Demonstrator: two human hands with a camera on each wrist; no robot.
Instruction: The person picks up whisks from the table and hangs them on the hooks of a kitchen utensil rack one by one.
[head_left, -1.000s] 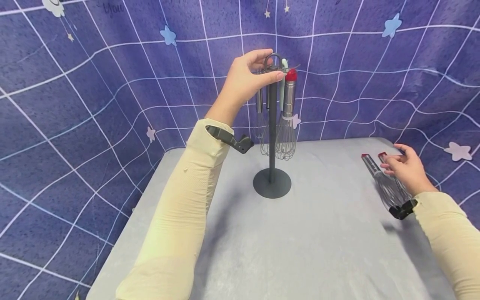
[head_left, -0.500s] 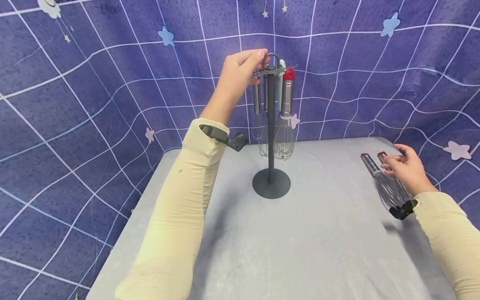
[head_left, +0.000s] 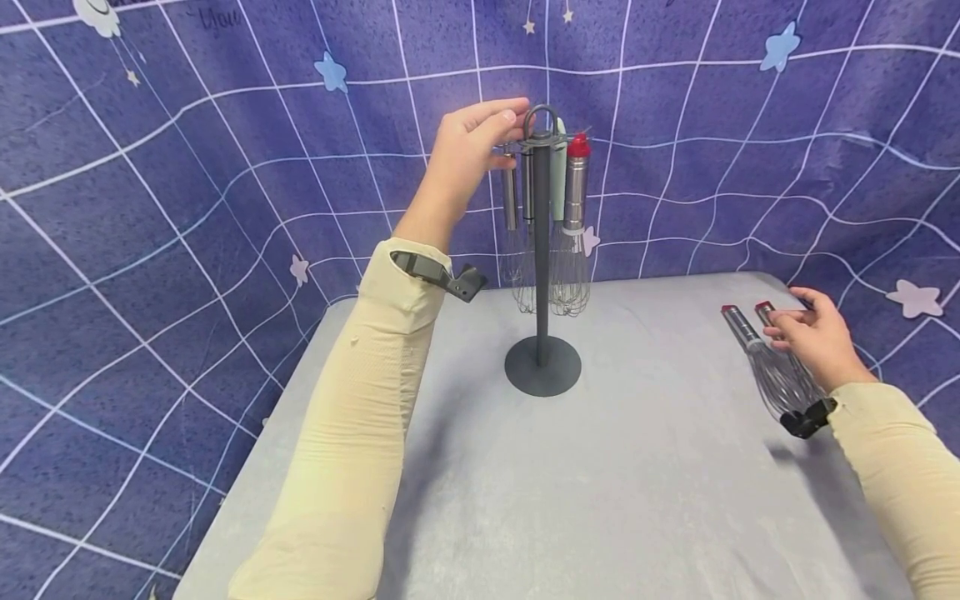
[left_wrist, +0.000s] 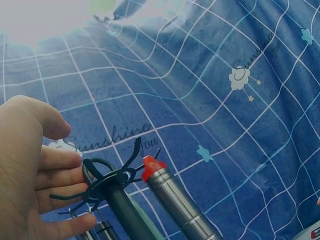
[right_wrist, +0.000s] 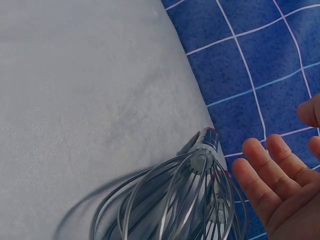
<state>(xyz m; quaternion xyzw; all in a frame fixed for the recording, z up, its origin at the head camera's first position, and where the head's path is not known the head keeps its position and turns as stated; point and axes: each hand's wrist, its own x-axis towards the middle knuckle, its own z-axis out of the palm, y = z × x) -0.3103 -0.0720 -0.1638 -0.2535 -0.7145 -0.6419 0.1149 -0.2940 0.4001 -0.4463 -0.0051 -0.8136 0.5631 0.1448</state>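
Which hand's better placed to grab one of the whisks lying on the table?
Right, likely. The right hand already rests open over the two red-capped whisks at the table edge. The left hand is up at the rack top, fingers by its ring, far from them.

2 whisks (head_left: 772, 362) on table (head_left: 637, 483); 4 utensils on 1 stand (head_left: 542, 350).

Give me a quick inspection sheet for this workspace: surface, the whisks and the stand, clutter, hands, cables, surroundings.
Surface: grey table, cloth-covered.
Job's things: dark stand upright with whisks hanging from its hooks; two red-capped whisks lying at the table's right edge.
Clutter: nothing seen.
Hands: left hand fingers at the stand's top hooks; right hand open over the lying whisks.
Cables: nothing seen.
Surroundings: blue grid-patterned backdrop with stars.
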